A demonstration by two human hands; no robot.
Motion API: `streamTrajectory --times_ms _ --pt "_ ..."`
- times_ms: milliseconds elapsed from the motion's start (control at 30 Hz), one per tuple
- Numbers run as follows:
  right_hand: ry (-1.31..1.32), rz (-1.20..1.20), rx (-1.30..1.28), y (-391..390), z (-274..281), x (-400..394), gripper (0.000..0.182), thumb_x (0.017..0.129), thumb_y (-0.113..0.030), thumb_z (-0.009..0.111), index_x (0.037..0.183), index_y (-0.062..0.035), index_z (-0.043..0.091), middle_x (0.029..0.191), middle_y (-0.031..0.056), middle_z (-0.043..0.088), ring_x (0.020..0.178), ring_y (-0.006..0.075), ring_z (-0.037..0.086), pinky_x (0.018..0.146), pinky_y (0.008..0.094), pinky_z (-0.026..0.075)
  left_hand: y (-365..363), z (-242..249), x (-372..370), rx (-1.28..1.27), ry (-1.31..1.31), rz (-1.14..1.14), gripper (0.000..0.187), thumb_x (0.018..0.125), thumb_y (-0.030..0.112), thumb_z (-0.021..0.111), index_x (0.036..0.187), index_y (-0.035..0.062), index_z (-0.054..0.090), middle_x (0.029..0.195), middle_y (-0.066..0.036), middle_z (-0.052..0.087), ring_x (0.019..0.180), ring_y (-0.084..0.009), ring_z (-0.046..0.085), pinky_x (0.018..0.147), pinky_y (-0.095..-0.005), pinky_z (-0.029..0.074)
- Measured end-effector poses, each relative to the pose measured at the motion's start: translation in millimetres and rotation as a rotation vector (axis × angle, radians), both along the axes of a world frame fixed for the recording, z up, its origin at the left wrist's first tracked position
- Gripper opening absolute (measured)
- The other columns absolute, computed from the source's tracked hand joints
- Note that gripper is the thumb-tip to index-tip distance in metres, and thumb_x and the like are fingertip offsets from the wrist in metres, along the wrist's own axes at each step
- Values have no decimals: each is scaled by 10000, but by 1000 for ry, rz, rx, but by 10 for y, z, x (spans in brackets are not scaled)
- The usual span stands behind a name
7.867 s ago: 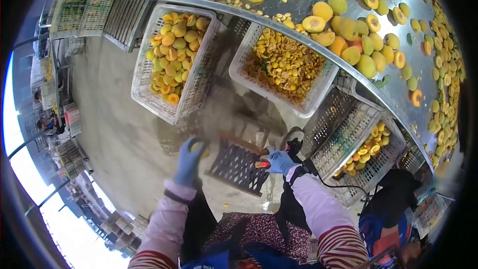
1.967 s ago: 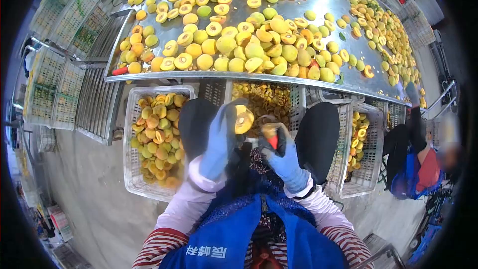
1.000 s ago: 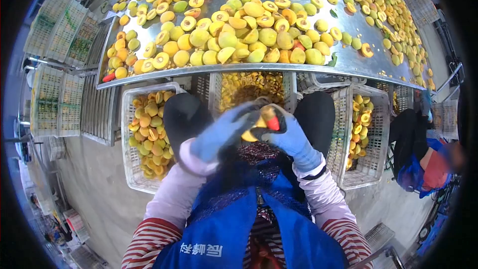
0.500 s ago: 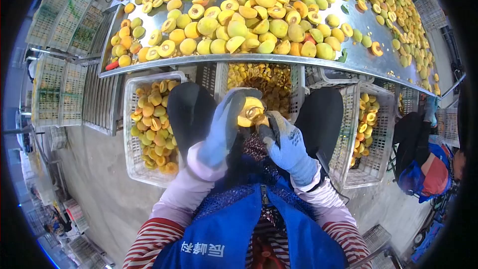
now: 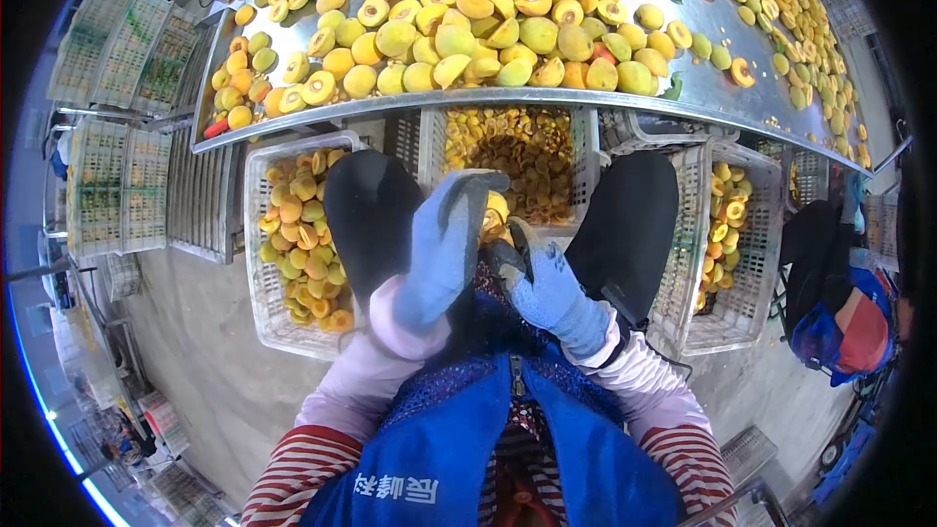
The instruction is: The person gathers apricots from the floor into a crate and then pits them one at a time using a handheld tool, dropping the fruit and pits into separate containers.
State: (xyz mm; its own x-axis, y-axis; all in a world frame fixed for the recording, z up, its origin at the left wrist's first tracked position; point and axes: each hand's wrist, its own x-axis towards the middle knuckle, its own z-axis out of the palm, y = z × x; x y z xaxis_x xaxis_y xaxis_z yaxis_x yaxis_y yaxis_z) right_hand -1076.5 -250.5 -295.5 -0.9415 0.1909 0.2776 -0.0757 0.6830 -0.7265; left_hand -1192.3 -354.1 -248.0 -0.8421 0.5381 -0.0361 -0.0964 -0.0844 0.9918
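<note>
My left hand (image 5: 444, 244), in a blue glove with dark fingers, is wrapped round a cut yellow fruit (image 5: 496, 207), mostly hidden by the fingers. My right hand (image 5: 547, 283), gloved alike, has its fingers pressed together at the fruit's lower right side; whether a small tool or pit is among them cannot be made out. Both hands are between my knees, in front of a crate (image 5: 434, 151) of fruit pieces. Beyond it, whole and halved yellow fruits (image 5: 454, 39) are heaped on a metal table (image 5: 722, 122).
A white crate of fruit (image 5: 256, 263) stands left of my knees, another (image 5: 761, 278) on the right. The table's raised front edge crosses above the crates. Stacked crates (image 5: 117, 176) are at the far left. A seated person (image 5: 844, 322) is at the right.
The fruit has turned and is now more covered by my left hand's fingers. My right hand has shifted slightly down and left. The view has moved a little.
</note>
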Motion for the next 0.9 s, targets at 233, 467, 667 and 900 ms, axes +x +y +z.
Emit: streamTrajectory --times_ms 233,467,667,900 --pt "-352 104 -1119 -26 -60 -73 414 874 -171 525 1231 33 473 1004 159 601 900 224 577 827 328 455 44 -93 39 -29 63 11 219 891 31 472 1076 -44 564 1019 -101 617 947 -141 561 842 -254 433" --pt "-539 89 -1620 -13 60 -98 403 900 -431 465 998 -41 495 694 46 490 509 124 435 441 245 353 65 -126 -150 -33 -41 -200 197 891 69 523 1056 -25 575 978 -68 611 895 -101 546 793 -231 437" --pt "-673 395 -2396 -63 134 -143 475 918 -550 396 925 -90 515 540 -20 388 373 79 356 306 225 284 55 -134 -133 -35 -146 -162 177 906 136 548 977 -13 612 862 -47 618 794 -92 551 719 -228 446" --pt "-581 733 -2709 -167 -95 -175 487 922 -551 378 949 -80 498 539 -45 396 375 60 365 322 228 318 -34 -182 -179 -94 -56 -191 206 896 170 548 950 -14 623 849 -54 630 777 -97 552 706 -237 448"
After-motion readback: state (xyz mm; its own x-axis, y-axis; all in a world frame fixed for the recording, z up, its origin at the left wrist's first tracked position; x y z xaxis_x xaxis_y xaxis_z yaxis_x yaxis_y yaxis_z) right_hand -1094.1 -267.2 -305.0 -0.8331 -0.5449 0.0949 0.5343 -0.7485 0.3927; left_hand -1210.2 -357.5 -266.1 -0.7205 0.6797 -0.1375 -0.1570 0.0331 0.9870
